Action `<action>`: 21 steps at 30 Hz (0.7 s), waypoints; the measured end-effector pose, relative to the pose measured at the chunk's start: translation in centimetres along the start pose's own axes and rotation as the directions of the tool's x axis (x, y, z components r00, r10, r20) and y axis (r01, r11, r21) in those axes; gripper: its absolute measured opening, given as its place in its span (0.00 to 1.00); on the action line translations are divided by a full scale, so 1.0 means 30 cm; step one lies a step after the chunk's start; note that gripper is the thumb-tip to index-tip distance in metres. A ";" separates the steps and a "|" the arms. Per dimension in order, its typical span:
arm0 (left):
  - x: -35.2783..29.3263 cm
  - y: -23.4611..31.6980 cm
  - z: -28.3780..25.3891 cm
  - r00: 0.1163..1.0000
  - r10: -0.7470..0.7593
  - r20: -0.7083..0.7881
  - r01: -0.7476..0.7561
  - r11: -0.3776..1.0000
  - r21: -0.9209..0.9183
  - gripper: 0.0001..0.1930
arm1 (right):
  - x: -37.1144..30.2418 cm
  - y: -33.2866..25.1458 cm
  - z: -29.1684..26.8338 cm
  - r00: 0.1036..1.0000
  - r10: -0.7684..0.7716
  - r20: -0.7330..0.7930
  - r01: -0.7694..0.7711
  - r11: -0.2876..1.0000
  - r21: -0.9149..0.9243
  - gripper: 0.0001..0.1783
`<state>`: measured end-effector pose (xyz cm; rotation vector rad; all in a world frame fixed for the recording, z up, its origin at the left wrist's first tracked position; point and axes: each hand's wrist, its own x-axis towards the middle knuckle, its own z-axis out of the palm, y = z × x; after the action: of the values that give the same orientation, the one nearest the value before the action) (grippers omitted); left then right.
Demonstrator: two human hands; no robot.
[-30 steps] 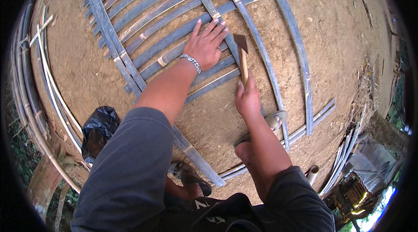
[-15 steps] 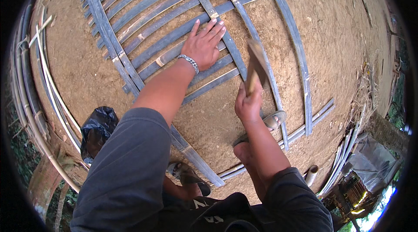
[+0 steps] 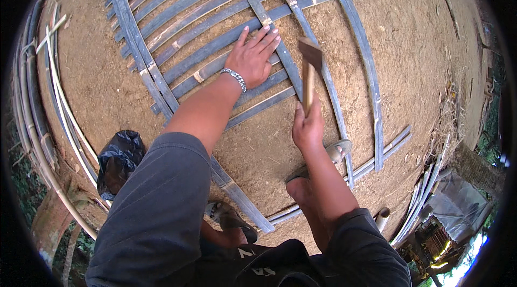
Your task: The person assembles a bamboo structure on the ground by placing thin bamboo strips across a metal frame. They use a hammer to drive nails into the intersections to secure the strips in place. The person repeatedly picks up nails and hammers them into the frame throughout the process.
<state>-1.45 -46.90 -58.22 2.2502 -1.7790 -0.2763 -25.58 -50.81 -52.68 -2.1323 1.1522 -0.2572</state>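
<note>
Bare earthen ground [image 3: 425, 71], outdoors, fills the frame; dark bamboo poles [image 3: 33, 93] lie along the left edge, and a black plastic bag [image 3: 123, 152] sits at lower left. A lattice of split bamboo slats [image 3: 204, 51] spreads from the upper left to the centre, its cross-strips running upward to the top edge. From where I stand, the left hand [image 3: 250, 63], with a chain bracelet [image 3: 235, 78] at its wrist, lies palm down on the slats at the centre, fingers extended and slightly apart, gripping nothing. The right hand [image 3: 308, 128], right of centre, has its fingers wrapped around the wooden handle of a hatchet-like tool [image 3: 307, 82], whose dark metal head points toward the top of the frame. Compared with half a second ago, when the tool was blurred and tilted, the head shows more clearly and its broad face is turned to view; the left hand has kept its place. In my judgement, this leaves the lattice steadied by the left hand while the tool is clear of the slats, between contacts; its height above the ground cannot be told.
</note>
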 end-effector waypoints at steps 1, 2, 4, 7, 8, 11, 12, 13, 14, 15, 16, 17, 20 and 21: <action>-0.005 0.001 0.003 1.000 0.005 -0.001 -0.005 1.000 0.018 0.35 | -0.031 0.028 0.011 0.990 -0.100 -0.100 0.101 0.995 0.012 0.33; 0.003 0.004 0.000 1.000 0.014 -0.005 -0.014 0.999 0.035 0.35 | -0.052 0.060 0.028 0.990 -0.085 -0.115 0.093 0.994 0.061 0.33; 0.001 0.004 0.000 1.000 0.014 0.003 -0.014 0.999 0.046 0.35 | -0.044 0.053 0.039 0.981 -0.164 -0.108 0.163 0.986 -0.017 0.33; -0.001 0.003 0.001 1.000 0.000 0.018 -0.001 1.000 0.021 0.35 | 0.010 -0.022 0.038 0.976 0.164 0.145 -0.149 0.983 -0.106 0.31; -0.003 0.007 0.002 1.000 -0.003 0.016 0.003 1.000 0.009 0.35 | 0.036 -0.048 0.026 0.949 0.257 0.181 -0.247 0.966 -0.073 0.31; 0.000 0.003 -0.001 1.000 0.004 0.000 -0.004 1.000 0.025 0.34 | -0.016 -0.042 0.012 0.991 0.118 -0.070 -0.105 0.981 0.161 0.33; -0.002 0.001 -0.002 1.000 0.009 -0.007 -0.009 0.999 0.040 0.34 | -0.030 -0.028 0.023 0.996 0.049 -0.074 -0.038 0.989 0.146 0.33; 0.003 0.004 -0.003 1.000 0.014 -0.018 -0.013 0.999 0.048 0.34 | -0.032 -0.021 0.032 0.996 -0.021 -0.084 0.032 0.991 0.131 0.33; -0.001 0.006 -0.002 1.000 0.008 0.000 -0.008 0.999 0.039 0.34 | -0.025 -0.014 0.044 0.999 0.006 -0.031 -0.004 0.998 0.061 0.33; -0.008 0.007 -0.003 1.000 0.003 0.019 -0.003 1.000 0.031 0.34 | -0.031 -0.012 0.056 0.999 0.042 0.027 -0.041 0.999 -0.012 0.34; -0.001 0.002 -0.009 1.000 -0.003 0.028 0.002 1.000 0.025 0.34 | 0.009 -0.027 0.052 0.933 0.264 0.245 -0.245 0.964 -0.107 0.33; 0.005 -0.001 -0.009 1.000 0.002 0.019 -0.003 1.000 0.016 0.34 | 0.018 -0.046 0.036 0.953 0.219 0.211 -0.214 0.976 -0.050 0.33; 0.002 -0.001 -0.007 1.000 0.012 -0.004 -0.012 1.000 0.006 0.34 | -0.025 -0.026 0.037 0.995 0.087 -0.045 -0.086 0.996 0.031 0.32; 0.005 -0.003 -0.008 1.000 0.016 -0.016 -0.016 1.000 0.015 0.34 | -0.040 -0.010 0.045 0.987 0.043 -0.155 -0.038 0.999 0.035 0.32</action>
<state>-1.26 -47.01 -58.03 2.2407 -1.7954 -0.2420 -25.46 -49.12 -53.31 -2.0883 1.2699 -0.4279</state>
